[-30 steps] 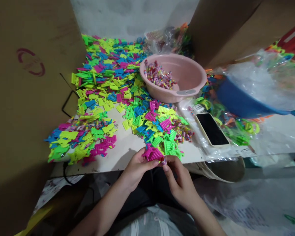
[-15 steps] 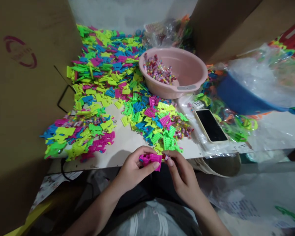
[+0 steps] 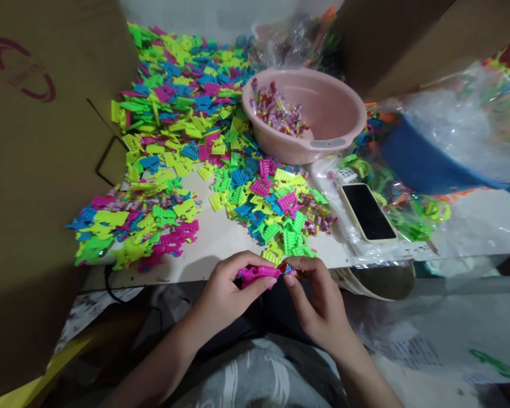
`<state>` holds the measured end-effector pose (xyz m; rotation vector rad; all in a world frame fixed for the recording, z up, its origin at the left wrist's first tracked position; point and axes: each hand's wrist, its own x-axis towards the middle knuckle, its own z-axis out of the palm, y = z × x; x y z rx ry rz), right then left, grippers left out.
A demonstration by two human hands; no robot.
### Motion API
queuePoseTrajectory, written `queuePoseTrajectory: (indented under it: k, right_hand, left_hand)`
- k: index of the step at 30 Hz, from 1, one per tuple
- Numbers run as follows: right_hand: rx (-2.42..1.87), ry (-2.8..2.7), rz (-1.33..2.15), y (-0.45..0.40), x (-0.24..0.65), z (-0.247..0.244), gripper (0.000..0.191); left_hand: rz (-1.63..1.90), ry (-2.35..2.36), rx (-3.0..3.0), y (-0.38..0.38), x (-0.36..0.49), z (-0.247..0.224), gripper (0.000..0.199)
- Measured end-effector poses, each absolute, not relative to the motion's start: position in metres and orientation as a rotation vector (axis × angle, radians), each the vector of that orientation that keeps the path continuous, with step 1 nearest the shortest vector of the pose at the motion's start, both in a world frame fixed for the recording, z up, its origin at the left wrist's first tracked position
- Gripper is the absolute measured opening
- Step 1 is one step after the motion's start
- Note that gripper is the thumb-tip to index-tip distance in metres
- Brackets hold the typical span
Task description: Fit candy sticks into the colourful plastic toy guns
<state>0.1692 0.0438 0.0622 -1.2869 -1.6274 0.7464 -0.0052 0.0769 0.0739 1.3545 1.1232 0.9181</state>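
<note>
Pinched in my left hand is a magenta plastic toy piece, held just off the table's front edge. My right hand has thumb and fingers closed on a small multicoloured tube-shaped piece, its end at or very near the magenta piece's right end; whether they join I cannot tell. Just beyond my hands lies a loose heap of yellow, green, blue and magenta pieces. Similar small patterned tubes lie at that heap's right side. To the left is another pile of pieces with tubes among them.
A pink basin holds more small tubes. A phone rests on clear plastic, beside a blue container with plastic bags. Cardboard boxes stand left and back right. A large pile of coloured pieces covers the back.
The magenta piece has turned in my left hand and shows edge-on. The small tube in my right hand remains close to its end. The whole view has shifted slightly.
</note>
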Motion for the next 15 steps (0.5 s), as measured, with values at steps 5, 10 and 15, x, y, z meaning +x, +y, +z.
queuePoseTrajectory:
  k: [5,10,15]
  right_hand:
    - [-1.286,-1.768,0.664,0.042,0.168,0.063,0.010]
    - [-1.298,-1.952,0.568,0.042,0.168,0.066,0.011]
    - [-1.244,-2.094,0.567,0.038,0.170,0.057,0.013]
  left_hand:
    - [0.936,1.163,1.433,0.073,-0.004,0.075,0.003]
    - [0.864,1.159,1.407,0.070,-0.007,0.071,0.004]
    - [0.748,1.122,1.270,0.070,-0.008,0.062,0.008]
